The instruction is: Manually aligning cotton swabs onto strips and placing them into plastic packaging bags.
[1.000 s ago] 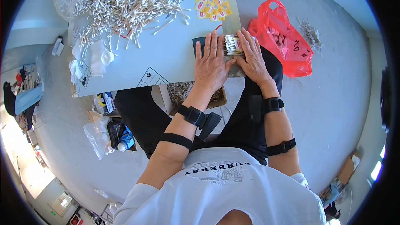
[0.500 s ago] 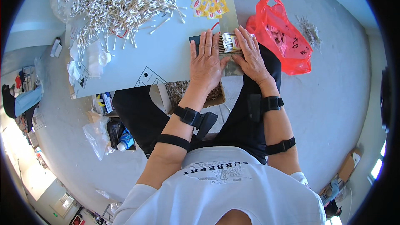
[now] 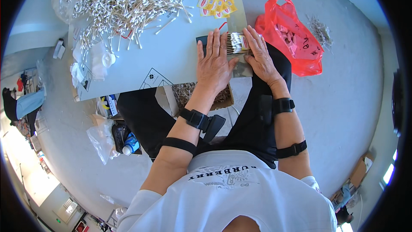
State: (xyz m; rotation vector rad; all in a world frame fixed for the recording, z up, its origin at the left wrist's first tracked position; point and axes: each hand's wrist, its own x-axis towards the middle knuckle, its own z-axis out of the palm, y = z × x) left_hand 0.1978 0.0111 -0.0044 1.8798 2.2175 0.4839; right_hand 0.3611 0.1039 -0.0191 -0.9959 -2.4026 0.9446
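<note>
A flat row of cotton swabs [image 3: 235, 47] with white tips lies at the table's right edge, with a small yellow and red label card [image 3: 245, 42] on it. My left hand [image 3: 214, 62] rests flat over the row's left part, fingers stretched out. On the other side, my right hand [image 3: 264, 62] lies with its fingers extended over the row's right end. Both thumbs point inward just below the swabs. The hands hide the row's two ends. Part of a dark flat pad [image 3: 200, 40] shows beside my left fingertips.
A large heap of loose cotton swabs [image 3: 124, 8] covers the far left of the table [image 3: 141, 66]. Several yellow label cards [image 3: 216, 2] lie beyond my hands. A red plastic bag [image 3: 274, 19] with pink packets stands at right. Below the table edge is a cardboard box [image 3: 232, 96] of brown sticks.
Both hands stay flat on the row of swabs, with only a very slight shift. The whole view has moved a little.
</note>
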